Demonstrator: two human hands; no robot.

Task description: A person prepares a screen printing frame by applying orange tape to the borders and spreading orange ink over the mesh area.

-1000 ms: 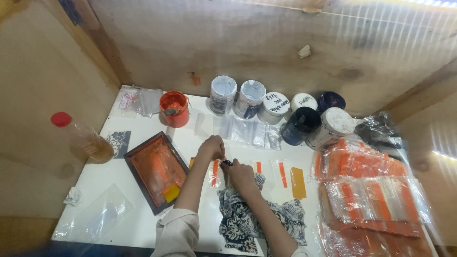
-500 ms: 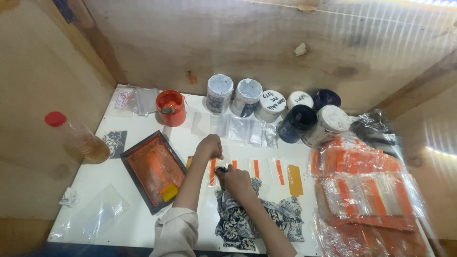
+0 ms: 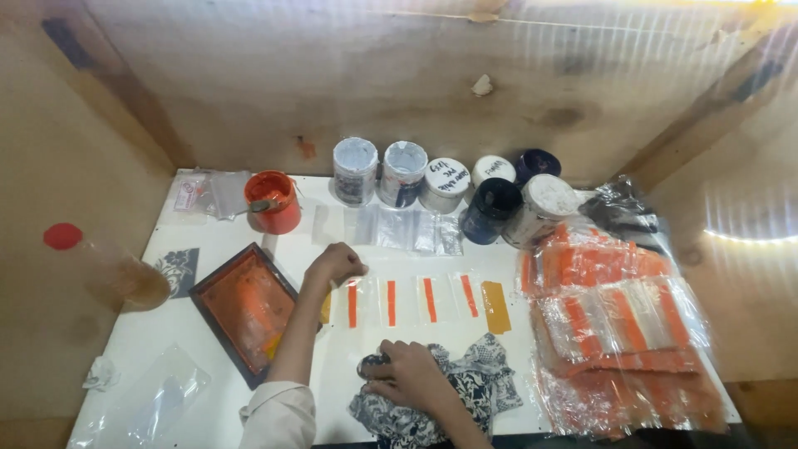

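The small clear bag (image 3: 353,301) with an orange stripe lies mid-frame on the white surface (image 3: 515,333). It looks thin, light and slippery; best pinched at its top edge. The left hand (image 3: 334,264) has a closed grip there. Lower down, the right hand (image 3: 407,374) bunches a soft patterned rag (image 3: 486,387).

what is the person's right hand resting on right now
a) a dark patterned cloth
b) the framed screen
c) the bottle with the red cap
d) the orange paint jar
a: the right hand lies on the crumpled dark patterned cloth at the near edge of the white table, while the left hand sits up by the row of clear bags with orange stripes.
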